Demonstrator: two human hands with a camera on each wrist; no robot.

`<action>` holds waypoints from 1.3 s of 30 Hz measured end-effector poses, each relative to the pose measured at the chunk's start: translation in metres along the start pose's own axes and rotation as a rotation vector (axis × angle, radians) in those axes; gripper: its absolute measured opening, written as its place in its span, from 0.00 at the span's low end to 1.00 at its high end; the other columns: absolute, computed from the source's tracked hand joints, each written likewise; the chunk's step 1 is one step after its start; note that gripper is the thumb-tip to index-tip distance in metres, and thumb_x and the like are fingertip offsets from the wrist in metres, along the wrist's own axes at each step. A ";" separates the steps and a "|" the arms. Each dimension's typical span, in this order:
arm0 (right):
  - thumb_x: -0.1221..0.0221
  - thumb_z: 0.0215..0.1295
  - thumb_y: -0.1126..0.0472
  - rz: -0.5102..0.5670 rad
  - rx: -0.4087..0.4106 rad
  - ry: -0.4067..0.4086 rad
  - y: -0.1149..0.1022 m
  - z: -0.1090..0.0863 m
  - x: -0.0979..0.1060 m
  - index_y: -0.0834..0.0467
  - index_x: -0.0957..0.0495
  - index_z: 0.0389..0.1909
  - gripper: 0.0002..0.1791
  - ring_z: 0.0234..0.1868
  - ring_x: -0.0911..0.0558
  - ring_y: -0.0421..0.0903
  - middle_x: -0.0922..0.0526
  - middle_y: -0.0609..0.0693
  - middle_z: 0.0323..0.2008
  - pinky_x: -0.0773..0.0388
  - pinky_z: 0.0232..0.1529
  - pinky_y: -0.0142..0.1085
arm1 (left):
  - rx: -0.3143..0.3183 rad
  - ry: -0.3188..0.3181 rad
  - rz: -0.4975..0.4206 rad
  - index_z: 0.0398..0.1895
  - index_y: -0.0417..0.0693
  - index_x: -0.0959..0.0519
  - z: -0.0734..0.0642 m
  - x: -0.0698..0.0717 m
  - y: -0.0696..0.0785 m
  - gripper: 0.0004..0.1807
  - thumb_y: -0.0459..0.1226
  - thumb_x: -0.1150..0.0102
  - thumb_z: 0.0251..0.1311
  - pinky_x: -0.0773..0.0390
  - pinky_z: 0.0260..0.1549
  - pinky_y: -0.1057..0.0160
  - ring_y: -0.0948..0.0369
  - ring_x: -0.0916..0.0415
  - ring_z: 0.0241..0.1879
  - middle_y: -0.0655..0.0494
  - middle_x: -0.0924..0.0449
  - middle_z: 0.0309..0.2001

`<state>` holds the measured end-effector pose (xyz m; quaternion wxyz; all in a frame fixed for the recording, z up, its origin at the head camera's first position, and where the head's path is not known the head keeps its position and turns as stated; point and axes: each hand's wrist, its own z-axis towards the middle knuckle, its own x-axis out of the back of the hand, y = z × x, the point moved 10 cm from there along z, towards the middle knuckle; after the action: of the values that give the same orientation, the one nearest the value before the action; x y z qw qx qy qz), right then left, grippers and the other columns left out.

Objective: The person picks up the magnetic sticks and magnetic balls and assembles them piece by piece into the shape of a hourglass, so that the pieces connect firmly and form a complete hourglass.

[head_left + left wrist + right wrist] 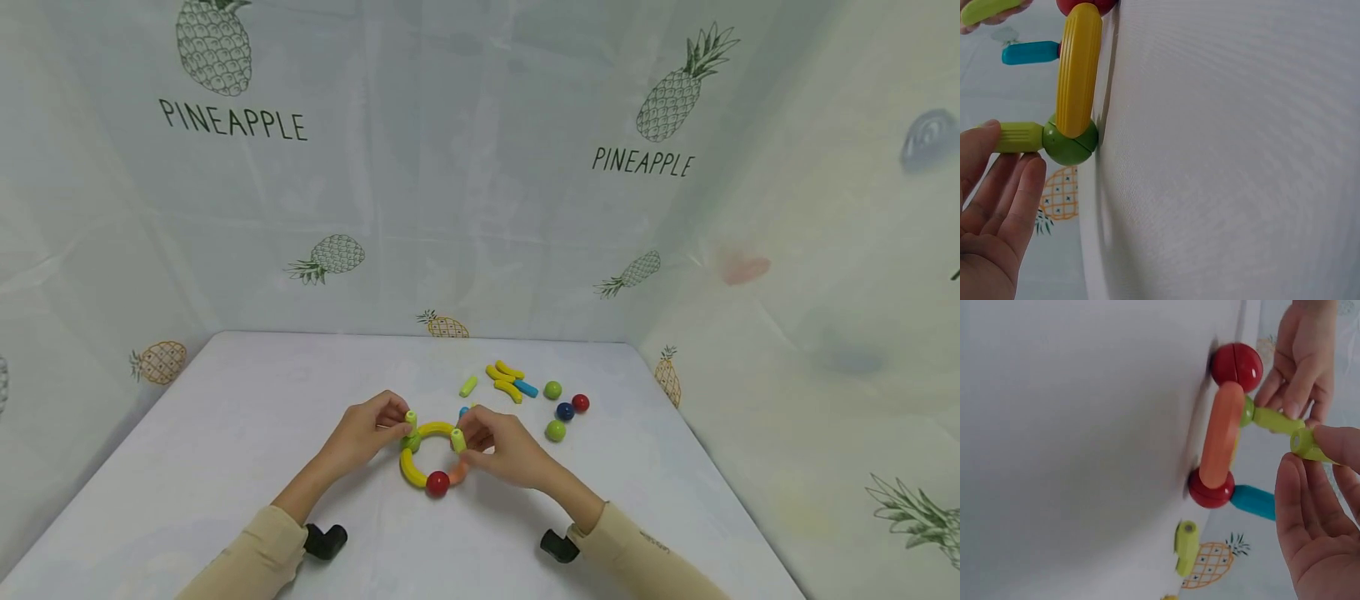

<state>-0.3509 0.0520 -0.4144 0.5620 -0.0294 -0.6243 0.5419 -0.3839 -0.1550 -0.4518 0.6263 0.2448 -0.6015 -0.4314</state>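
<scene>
Head view: the ring of curved sticks and balls [410, 469] lies on the white table [225, 450] between your hands. Your left hand [365, 431] pinches a lime stick [411, 419] upright on the green ball [1063, 149]; your right hand [507, 446] pinches a second lime stick [458, 441], its lower end free above the ring. That hand mostly hides the far red ball [1212, 499] and blue stick [1252, 501]; the right wrist view shows both, the blue stick's upper end behind your fingers. The left wrist view's top edge crops the front red ball [438, 483]. "PINEAPPLE" reads twice on the backdrop cloth [450, 167]; the lettering on your right sleeve [645, 558] is too small to make out.
</scene>
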 end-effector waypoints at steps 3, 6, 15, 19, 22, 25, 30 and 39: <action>0.29 0.68 0.67 0.022 -0.010 -0.009 0.002 0.001 -0.008 0.50 0.22 0.52 0.18 0.44 0.16 0.37 0.15 0.42 0.42 0.14 0.51 0.35 | -0.009 -0.003 -0.010 0.48 0.54 0.20 0.000 0.000 0.001 0.12 0.37 0.27 0.67 0.15 0.46 0.64 0.62 0.15 0.46 0.61 0.15 0.44; 0.29 0.68 0.67 0.053 -0.021 -0.022 0.003 0.002 -0.016 0.51 0.23 0.52 0.17 0.45 0.15 0.37 0.14 0.43 0.43 0.14 0.51 0.35 | -0.007 -0.004 -0.015 0.48 0.55 0.20 0.000 0.000 0.000 0.12 0.38 0.27 0.67 0.15 0.46 0.64 0.63 0.15 0.46 0.61 0.15 0.44; 0.28 0.67 0.67 0.097 -0.041 -0.065 0.005 0.007 -0.036 0.50 0.23 0.50 0.17 0.44 0.15 0.36 0.14 0.41 0.42 0.15 0.49 0.31 | -0.012 -0.009 -0.027 0.49 0.55 0.20 -0.001 0.000 -0.001 0.12 0.38 0.28 0.68 0.15 0.46 0.64 0.62 0.15 0.47 0.61 0.14 0.45; 0.28 0.67 0.68 0.085 -0.033 -0.072 0.005 0.009 -0.041 0.50 0.23 0.48 0.17 0.43 0.15 0.35 0.14 0.40 0.41 0.15 0.47 0.31 | -0.018 -0.010 -0.025 0.49 0.56 0.20 -0.001 -0.001 -0.001 0.11 0.38 0.28 0.68 0.15 0.46 0.64 0.62 0.15 0.47 0.61 0.14 0.45; 0.28 0.67 0.67 0.075 -0.027 -0.074 0.005 0.009 -0.042 0.50 0.23 0.48 0.17 0.42 0.15 0.35 0.14 0.40 0.41 0.15 0.47 0.31 | -0.018 -0.010 -0.022 0.49 0.56 0.20 -0.001 -0.001 -0.001 0.11 0.38 0.28 0.68 0.15 0.46 0.65 0.63 0.15 0.47 0.62 0.14 0.45; 0.29 0.67 0.68 0.060 -0.020 -0.073 0.004 0.009 -0.041 0.50 0.24 0.49 0.17 0.43 0.15 0.35 0.13 0.40 0.41 0.15 0.47 0.31 | -0.020 -0.010 -0.028 0.49 0.56 0.20 -0.001 -0.001 -0.001 0.11 0.38 0.28 0.68 0.15 0.46 0.65 0.62 0.15 0.47 0.62 0.14 0.45; 0.29 0.67 0.68 0.040 -0.019 -0.065 0.003 0.008 -0.038 0.50 0.24 0.49 0.17 0.44 0.15 0.36 0.13 0.41 0.42 0.14 0.49 0.33 | -0.023 -0.009 -0.041 0.49 0.54 0.20 -0.001 0.000 0.000 0.11 0.38 0.28 0.68 0.15 0.47 0.64 0.62 0.15 0.46 0.60 0.14 0.45; 0.29 0.67 0.68 0.041 -0.030 -0.068 0.003 0.006 -0.036 0.50 0.24 0.49 0.18 0.45 0.13 0.39 0.13 0.41 0.42 0.14 0.51 0.36 | -0.020 0.001 -0.028 0.49 0.54 0.20 -0.001 0.000 0.001 0.11 0.38 0.28 0.68 0.15 0.47 0.64 0.62 0.15 0.46 0.60 0.14 0.45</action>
<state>-0.3439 0.0263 -0.4396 0.5287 -0.0323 -0.6505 0.5444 -0.3824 -0.1549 -0.4512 0.6229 0.2471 -0.5934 -0.4460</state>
